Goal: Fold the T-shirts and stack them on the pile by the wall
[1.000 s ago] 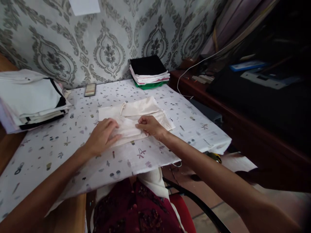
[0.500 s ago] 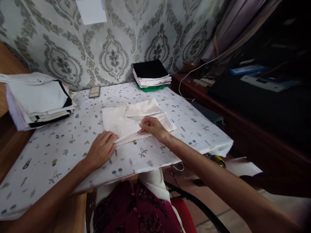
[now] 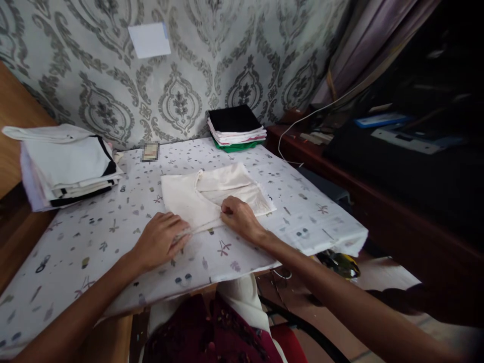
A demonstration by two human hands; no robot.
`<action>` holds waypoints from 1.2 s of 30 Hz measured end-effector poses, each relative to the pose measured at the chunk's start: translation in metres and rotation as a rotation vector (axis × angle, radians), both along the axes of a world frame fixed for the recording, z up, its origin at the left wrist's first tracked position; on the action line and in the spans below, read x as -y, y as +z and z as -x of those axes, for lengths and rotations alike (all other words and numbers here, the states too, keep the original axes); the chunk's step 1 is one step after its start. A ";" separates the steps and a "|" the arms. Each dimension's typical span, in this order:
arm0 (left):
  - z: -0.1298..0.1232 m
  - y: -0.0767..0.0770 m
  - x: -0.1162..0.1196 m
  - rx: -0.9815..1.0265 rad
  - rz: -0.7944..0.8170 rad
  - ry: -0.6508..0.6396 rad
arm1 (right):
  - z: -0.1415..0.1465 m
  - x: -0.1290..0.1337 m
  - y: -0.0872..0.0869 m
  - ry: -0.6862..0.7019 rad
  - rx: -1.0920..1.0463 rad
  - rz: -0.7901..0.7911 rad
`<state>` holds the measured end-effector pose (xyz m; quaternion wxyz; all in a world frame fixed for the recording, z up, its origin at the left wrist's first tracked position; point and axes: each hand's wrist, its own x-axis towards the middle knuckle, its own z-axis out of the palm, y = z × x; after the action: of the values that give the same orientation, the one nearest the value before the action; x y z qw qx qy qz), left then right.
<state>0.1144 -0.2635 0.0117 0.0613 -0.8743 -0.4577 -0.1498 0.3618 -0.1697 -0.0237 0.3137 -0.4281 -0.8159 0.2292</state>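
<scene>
A cream garment (image 3: 181,196) lies folded on the patterned white tablecloth (image 3: 124,252), its curved neckline edge facing up. My left hand (image 3: 162,239) is at its near left corner, fingers curled and pinching the fabric edge. My right hand (image 3: 240,217) is closed on the near edge, right of the middle, with the fingertips partly hidden behind the knuckles. Between the two hands the near edge runs nearly straight.
At the left stands a stack of white and black folded clothes (image 3: 71,164). Another stack, black on top and green below (image 3: 236,121), is by the wall. A small card (image 3: 150,150) lies between them. A dark red desk (image 3: 340,171) with a cable borders the right side.
My right hand has closed further, its fingers now bunched at the garment's near edge. My left hand has shifted slightly right along the corner. The whole view has tilted up a little.
</scene>
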 end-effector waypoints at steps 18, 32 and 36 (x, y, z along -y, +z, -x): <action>-0.016 -0.037 -0.035 -0.019 0.175 0.199 | 0.125 -0.051 0.028 0.103 0.399 -0.123; 0.021 -0.019 -0.108 0.201 0.281 0.457 | 0.132 -0.070 -0.001 -0.018 0.500 -0.008; 0.045 -0.027 -0.140 0.138 0.444 0.608 | 0.133 -0.068 -0.003 -0.041 0.474 -0.031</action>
<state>0.0699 -0.1238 -0.0157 -0.1190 -0.6784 -0.7205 -0.0805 0.2291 -0.1018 -0.0271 0.1244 -0.4817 -0.8613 0.1033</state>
